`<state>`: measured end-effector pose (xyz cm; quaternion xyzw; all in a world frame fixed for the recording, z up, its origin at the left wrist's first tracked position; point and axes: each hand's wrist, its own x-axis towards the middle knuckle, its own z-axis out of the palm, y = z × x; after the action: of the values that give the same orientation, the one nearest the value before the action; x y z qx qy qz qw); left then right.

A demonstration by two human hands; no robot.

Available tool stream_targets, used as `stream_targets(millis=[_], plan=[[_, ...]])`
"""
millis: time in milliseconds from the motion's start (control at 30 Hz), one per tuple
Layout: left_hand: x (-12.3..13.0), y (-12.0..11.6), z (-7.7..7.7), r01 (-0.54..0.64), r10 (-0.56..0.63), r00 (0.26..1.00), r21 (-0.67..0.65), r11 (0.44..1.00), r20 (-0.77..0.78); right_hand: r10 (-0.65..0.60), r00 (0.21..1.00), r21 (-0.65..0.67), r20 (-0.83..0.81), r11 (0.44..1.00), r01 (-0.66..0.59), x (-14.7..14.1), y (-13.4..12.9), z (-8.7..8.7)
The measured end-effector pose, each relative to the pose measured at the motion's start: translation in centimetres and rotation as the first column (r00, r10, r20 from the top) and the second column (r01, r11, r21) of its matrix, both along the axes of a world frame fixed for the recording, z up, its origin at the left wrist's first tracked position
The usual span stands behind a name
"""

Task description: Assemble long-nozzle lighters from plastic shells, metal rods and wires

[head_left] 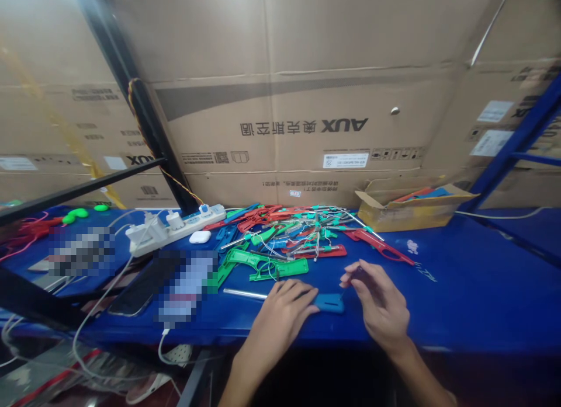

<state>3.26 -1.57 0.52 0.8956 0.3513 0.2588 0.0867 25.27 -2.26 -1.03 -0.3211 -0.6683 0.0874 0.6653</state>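
Observation:
On the front of the blue table lies a blue plastic handle (331,303) with a slot near its end. A thin metal tube (243,293) extends from it to the left, so it resembles a long-nosed lighter. My left hand (287,305) is closed over the handle's middle and holds it down, hiding much of it. Over the handle's right end, my right hand (383,305) pinches a small dark screwdriver (360,274), mostly covered by the fingers. Its thin tip points down at the handle. Just behind my left hand are green handle shells (284,268).
Behind is a pile of red, green and blue handle parts, metal tubes and wires (315,229). A small open carton (403,215) stands back right. Leftward are a white power strip (188,225), an earbud case (200,237), phones (146,284) and cables. Large cardboard (302,56) rises behind.

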Motion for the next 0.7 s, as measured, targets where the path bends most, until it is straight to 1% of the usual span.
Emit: stream_targets(millis=[67, 167, 500, 700], plan=[[-0.08, -0.19, 0.16, -0.005, 0.005, 1.0, -0.035, 0.999, 0.006, 0.02, 0.999, 0.0, -0.025, 1.0, -0.02, -0.12, -0.02, -0.05], [-0.16, -0.29, 0.23, -0.003, 0.004, 1.0, -0.059, 0.998, 0.014, 0.037, 0.999, -0.008, -0.019, 0.999, -0.038, -0.21, 0.01, -0.14], [-0.18, -0.32, 0.25, -0.006, 0.007, 1.0, -0.073, 0.997, 0.011, 0.047, 0.999, -0.001, -0.025, 0.999, -0.047, -0.08, 0.01, -0.38], [-0.28, -0.25, -0.06, -0.007, 0.008, 1.0, -0.062, 0.998, 0.011, 0.044, 0.999, -0.009, -0.004, 0.999, -0.044, -0.19, 0.06, -0.55]])
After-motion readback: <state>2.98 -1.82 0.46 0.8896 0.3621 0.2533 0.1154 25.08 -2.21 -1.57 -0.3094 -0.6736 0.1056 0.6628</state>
